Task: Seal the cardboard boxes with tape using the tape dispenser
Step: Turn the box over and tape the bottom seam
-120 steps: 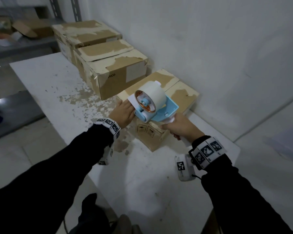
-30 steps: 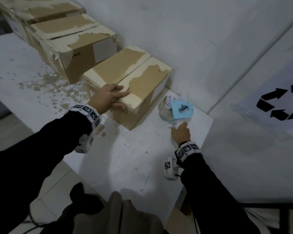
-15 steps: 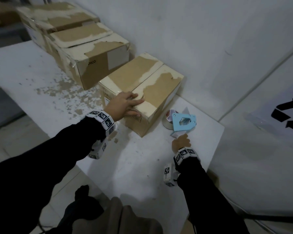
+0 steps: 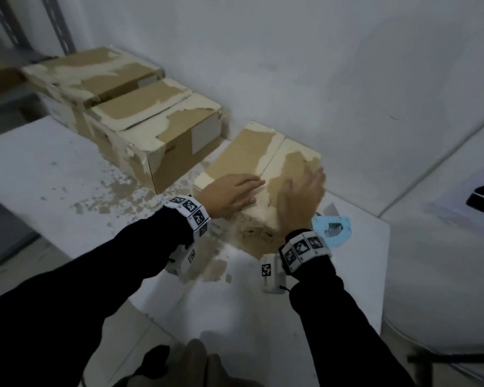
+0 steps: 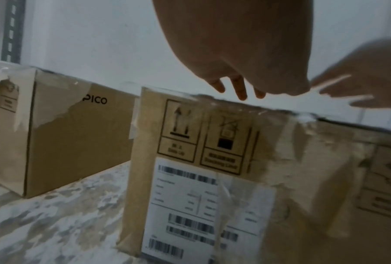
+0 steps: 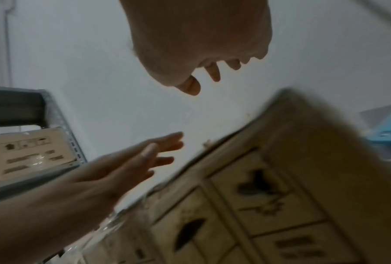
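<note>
Both your hands over the nearest brown cardboard box (image 4: 266, 166), fingers straight, gripping nothing

Your left hand (image 4: 229, 192) lies flat on its taped top; your right hand (image 4: 301, 195) is blurred above it; the light-blue plastic tape dispenser (image 4: 333, 230) sits just beside the box on the white table (image 4: 249, 303)

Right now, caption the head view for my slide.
Both open hands, left hand and right hand, over the nearest box; tape dispenser set aside.

A storeroom or packing area is showing itself here: worn brown cardboard boxes (image 4: 162, 135) are sitting in a row on a chipped white table (image 4: 53, 174), grey slotted metal shelving (image 4: 59, 23) standing behind.
</note>
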